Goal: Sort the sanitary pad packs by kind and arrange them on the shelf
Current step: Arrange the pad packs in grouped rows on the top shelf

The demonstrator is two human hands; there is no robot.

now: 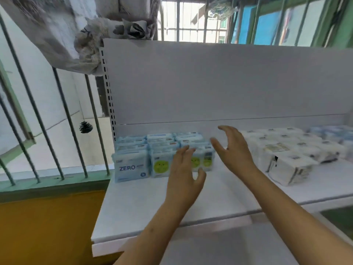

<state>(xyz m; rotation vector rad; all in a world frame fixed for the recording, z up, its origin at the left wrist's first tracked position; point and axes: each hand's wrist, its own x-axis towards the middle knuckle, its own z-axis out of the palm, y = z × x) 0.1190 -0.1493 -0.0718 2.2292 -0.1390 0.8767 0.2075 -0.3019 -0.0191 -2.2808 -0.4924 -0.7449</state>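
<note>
Here, both hands hover empty, fingers spread: left hand before the upright blue packs at the white shelf's left end, right hand between these and the white packs

Pale blue packs, green-dotted packs, white packs, white shelf.

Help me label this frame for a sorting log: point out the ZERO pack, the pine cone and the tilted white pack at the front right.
ZERO pack [131,168]: head view, on its printed front face.
Pine cone [86,127]: head view, middle of the cone hanging by the bars.
Tilted white pack [292,169]: head view, on its top face.
</note>
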